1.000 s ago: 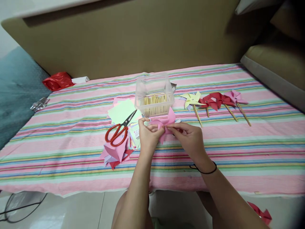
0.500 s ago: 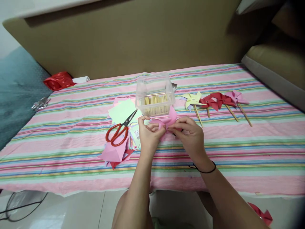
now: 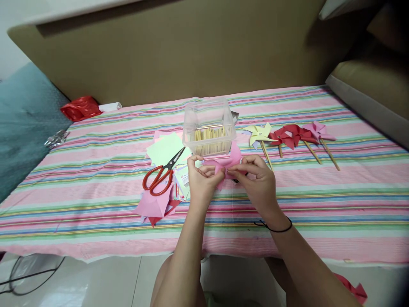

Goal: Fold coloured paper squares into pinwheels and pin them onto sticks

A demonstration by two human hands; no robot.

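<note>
Between my two hands is a pink paper pinwheel [image 3: 235, 156], its blades curled in toward the middle. My left hand [image 3: 204, 181] grips it from the left, thumb pressed near its centre. The thumb and forefinger of my right hand [image 3: 257, 179] are pinched together at that same centre; whatever small thing they hold is too small to tell. Just behind my hands stands a clear plastic box [image 3: 209, 108] with many thin wooden sticks [image 3: 209, 140] in it. Left of my left hand lie red-handled scissors [image 3: 161, 177], on top of coloured paper sheets [image 3: 164, 149].
Finished pinwheels on sticks, yellow [image 3: 259, 134], red [image 3: 292, 135] and pink [image 3: 316, 130], lie to the right on the striped cloth [image 3: 319, 192]. Pink paper squares [image 3: 155, 204] lie front left. A red plastic bag [image 3: 81, 108] is at the back left.
Both hands stay around the pinwheel, with only a slight shift of the fingers at its centre. The whole view has moved slightly to the right.
</note>
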